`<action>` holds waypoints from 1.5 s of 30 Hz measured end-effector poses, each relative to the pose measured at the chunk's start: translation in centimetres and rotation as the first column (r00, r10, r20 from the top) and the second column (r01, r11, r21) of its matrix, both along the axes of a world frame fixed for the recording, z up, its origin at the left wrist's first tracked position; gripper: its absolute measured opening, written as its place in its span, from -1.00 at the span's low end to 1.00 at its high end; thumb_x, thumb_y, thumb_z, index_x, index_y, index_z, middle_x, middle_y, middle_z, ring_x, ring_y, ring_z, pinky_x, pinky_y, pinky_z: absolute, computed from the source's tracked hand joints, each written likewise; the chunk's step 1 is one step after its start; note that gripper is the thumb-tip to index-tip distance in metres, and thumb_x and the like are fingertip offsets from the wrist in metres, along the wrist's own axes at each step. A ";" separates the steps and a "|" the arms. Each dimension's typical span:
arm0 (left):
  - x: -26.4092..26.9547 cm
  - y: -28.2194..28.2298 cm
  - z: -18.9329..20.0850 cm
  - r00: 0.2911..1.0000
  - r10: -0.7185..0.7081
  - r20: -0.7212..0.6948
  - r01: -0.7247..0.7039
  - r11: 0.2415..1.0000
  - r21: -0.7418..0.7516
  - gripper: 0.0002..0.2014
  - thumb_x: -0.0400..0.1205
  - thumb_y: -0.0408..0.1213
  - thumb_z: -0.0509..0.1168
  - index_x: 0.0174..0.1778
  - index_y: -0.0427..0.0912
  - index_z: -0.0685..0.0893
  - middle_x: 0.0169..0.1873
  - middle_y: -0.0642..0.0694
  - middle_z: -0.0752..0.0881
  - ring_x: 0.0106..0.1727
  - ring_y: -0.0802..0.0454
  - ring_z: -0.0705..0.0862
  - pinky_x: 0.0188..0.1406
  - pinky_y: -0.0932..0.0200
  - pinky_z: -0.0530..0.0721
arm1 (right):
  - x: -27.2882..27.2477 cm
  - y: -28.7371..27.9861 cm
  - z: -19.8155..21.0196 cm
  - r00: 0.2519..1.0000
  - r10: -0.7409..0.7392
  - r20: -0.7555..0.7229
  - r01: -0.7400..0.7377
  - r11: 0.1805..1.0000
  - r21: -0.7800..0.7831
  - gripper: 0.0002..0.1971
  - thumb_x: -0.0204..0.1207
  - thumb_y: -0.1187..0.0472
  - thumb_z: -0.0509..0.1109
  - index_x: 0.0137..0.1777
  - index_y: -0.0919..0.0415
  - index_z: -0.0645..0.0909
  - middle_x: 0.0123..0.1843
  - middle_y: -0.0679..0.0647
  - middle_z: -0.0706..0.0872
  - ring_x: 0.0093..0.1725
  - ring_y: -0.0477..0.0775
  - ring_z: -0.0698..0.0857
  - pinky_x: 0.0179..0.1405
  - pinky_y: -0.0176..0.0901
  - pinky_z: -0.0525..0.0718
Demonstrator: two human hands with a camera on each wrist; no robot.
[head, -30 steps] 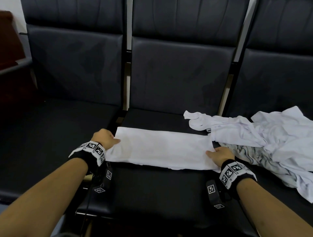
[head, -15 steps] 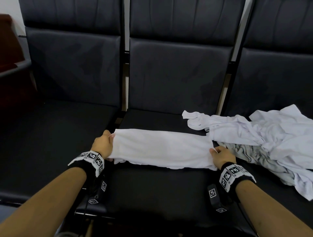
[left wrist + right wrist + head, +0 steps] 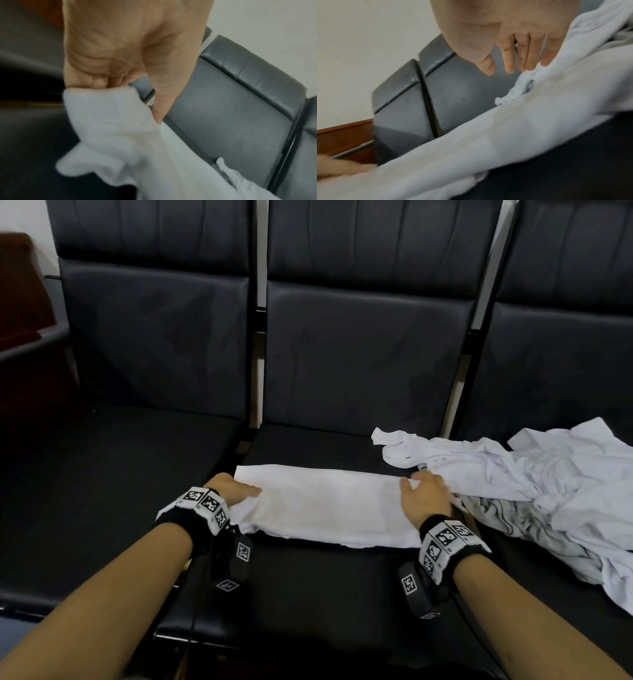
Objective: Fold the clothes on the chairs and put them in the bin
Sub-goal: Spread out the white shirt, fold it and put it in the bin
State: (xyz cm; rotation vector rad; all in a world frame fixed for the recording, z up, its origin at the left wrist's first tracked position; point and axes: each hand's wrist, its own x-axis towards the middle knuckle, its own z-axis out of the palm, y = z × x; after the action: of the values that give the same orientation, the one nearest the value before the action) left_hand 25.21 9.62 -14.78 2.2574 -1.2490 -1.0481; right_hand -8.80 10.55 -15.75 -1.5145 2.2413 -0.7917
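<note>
A white garment (image 3: 325, 505) lies folded into a long strip across the middle chair seat (image 3: 325, 583). My left hand (image 3: 239, 491) grips its left end; in the left wrist view the left hand (image 3: 123, 75) has its fingers curled round the white garment (image 3: 111, 121) and its thumb pressing down on it. My right hand (image 3: 423, 491) lies over the right end with straight fingers. In the right wrist view the right hand (image 3: 510, 65) is spread just above the white garment (image 3: 505, 135), its outer fingertips at the cloth. No bin is in view.
A heap of unfolded white clothes (image 3: 548, 484) covers the right chair and spills onto the middle seat's right edge, with a grey striped piece (image 3: 507, 515) under it. The left chair seat (image 3: 102, 491) is bare. Brown wooden furniture (image 3: 20, 302) stands at far left.
Half a second ago both hands gripped the garment's ends. Now the right hand has let go and lies flat over the right end. The left hand still holds the left end.
</note>
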 end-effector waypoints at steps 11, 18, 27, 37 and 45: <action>-0.1 -0.1 -1.1 0.985 0.123 -0.123 -0.138 0.983 -0.124 -0.61 0.36 -0.37 0.61 0.00 -0.45 0.66 -0.06 -0.31 0.72 0.08 -0.25 0.70 0.07 -0.05 0.66 | 7.5 0.7 -4.0 0.829 0.553 -0.089 -0.400 0.696 0.597 -0.32 0.67 -0.29 -0.12 0.69 -0.20 -0.30 0.68 -0.11 -0.48 0.67 -0.02 -0.42 0.62 0.22 -0.35; 0.9 -0.1 -0.5 0.987 0.147 -0.064 -0.152 0.985 -0.082 -0.46 0.28 -0.39 0.67 0.11 -0.49 0.65 0.06 -0.32 0.72 0.16 -0.26 0.68 0.20 -0.09 0.66 | 7.6 1.0 -3.7 0.826 0.556 -0.096 -0.393 0.689 0.609 -0.33 0.67 -0.29 -0.13 0.68 -0.21 -0.33 0.67 -0.11 -0.50 0.66 -0.03 -0.44 0.62 0.21 -0.37; 0.4 -0.8 -0.8 0.995 -0.018 -0.100 0.018 1.000 -0.010 -0.26 0.37 0.00 0.61 0.34 -0.37 0.56 0.15 -0.20 0.66 0.21 -0.16 0.64 0.13 0.07 0.58 | 8.0 1.1 -3.3 0.829 0.551 -0.096 -0.381 0.681 0.625 -0.32 0.66 -0.30 -0.13 0.68 -0.19 -0.34 0.67 -0.09 -0.52 0.65 0.00 -0.46 0.61 0.26 -0.39; 0.2 -0.8 -1.6 0.944 -0.200 0.263 0.246 0.957 -0.156 -0.53 0.77 -0.05 0.08 0.42 -0.37 0.47 0.30 -0.32 0.61 0.32 -0.26 0.58 0.25 0.02 0.52 | 12.3 0.5 -2.7 0.811 0.583 -0.047 -0.495 0.728 0.475 -0.34 0.72 -0.15 -0.12 0.72 -0.01 -0.29 0.71 -0.04 -0.40 0.68 -0.03 -0.39 0.61 0.20 -0.37; 2.5 -0.2 -1.9 0.962 -0.145 0.232 0.185 0.969 -0.163 -0.55 0.76 -0.02 0.11 0.32 -0.35 0.55 0.26 -0.33 0.63 0.29 -0.31 0.58 0.19 -0.01 0.52 | 12.6 0.7 -3.2 0.740 0.672 -0.033 -0.532 0.614 0.584 -0.32 0.71 -0.19 -0.14 0.71 -0.01 -0.32 0.70 -0.07 -0.44 0.67 -0.05 -0.39 0.60 0.21 -0.40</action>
State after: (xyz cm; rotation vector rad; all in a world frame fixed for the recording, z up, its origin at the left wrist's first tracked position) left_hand 27.70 9.44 -16.65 2.2013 -1.5792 -0.7164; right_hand 3.78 11.29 -18.95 -1.9414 1.6473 0.2518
